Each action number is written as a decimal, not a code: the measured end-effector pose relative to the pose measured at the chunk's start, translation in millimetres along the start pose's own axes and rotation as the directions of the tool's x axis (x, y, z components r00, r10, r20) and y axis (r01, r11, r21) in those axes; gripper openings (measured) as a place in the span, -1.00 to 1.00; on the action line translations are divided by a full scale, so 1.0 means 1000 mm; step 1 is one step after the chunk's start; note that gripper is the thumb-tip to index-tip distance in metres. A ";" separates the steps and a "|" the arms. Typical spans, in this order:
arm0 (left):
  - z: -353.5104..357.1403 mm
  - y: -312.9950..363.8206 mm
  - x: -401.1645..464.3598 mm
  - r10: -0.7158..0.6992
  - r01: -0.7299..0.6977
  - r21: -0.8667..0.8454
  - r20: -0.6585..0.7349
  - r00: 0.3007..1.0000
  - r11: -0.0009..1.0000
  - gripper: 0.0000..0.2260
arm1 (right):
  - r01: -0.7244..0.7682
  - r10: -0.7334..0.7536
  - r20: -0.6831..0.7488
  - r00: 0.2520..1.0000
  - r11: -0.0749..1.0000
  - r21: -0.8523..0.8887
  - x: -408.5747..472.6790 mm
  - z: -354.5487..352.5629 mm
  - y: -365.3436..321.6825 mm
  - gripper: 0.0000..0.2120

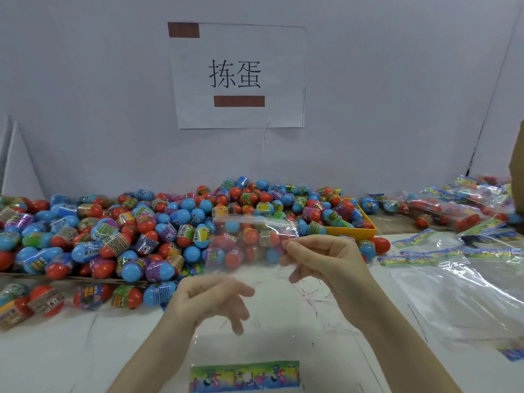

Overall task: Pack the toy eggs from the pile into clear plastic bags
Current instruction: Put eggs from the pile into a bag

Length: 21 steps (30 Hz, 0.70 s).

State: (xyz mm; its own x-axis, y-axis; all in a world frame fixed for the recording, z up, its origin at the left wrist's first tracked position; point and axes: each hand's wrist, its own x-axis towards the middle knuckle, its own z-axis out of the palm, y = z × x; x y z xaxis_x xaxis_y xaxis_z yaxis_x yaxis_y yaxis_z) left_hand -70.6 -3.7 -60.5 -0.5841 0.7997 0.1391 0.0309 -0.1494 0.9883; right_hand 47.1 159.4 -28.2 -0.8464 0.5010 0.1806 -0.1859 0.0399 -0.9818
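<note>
Toy eggs (147, 236) sit in a big red-and-blue heap along the back of the table (85, 350), against the wall; a few strays lie loose on the near side of the heap, left of the hands; none look to be in the held bag yet, as far as the film lets me tell.

Step in hand: opening a bag, not filling; clear plastic bag (255, 251) is held up between the hands in front of the heap, its printed header strip at the bottom near the table edge, its mouth up top.

Right hand (320, 259) pinches the upper right edge of the bag, thumb and fingers together on the film; left hand (215, 299) hovers at the bag's lower left, fingers loosely curled and apart; whether it touches the film, cannot tell, motion blur.

Yellow tray (365, 228) at right holds more eggs; stack of empty bags (459, 290) lies flat on the right; filled bags (453, 205) piled far right; paper sign (238, 75) on the wall.

Next move, my read: left hand needs to catch the opposite lip and spread the mouth, then reach to the heap for eggs; the film is thin and slippery, so the lips may cling; right hand should keep its pinch so the mouth stays up.
</note>
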 end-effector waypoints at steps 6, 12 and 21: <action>0.009 -0.005 0.002 -0.118 0.110 -0.047 -0.264 0.957 0.993 -0.87 | -0.230 0.231 -0.023 0.973 0.947 -0.222 0.001 0.006 0.014 -0.93; 0.012 -0.006 -0.001 -0.141 0.143 -0.009 -0.229 0.963 0.990 -0.91 | -0.224 0.228 0.009 0.974 0.964 -0.146 0.001 0.013 0.021 -0.90; 0.009 -0.007 -0.001 -0.222 0.228 0.022 -0.156 0.962 0.973 -0.88 | -0.143 0.134 -0.059 0.989 0.971 -0.192 -0.001 0.021 0.026 -0.85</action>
State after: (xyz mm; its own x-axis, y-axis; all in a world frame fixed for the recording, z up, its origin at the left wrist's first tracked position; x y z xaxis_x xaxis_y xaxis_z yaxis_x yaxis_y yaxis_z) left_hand -63.4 1.9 -66.8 -0.6957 0.7120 -0.0952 -0.0855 0.0496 0.9951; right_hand 32.5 142.2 -52.4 -0.8328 0.5519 0.0432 0.0367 0.1329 -0.9904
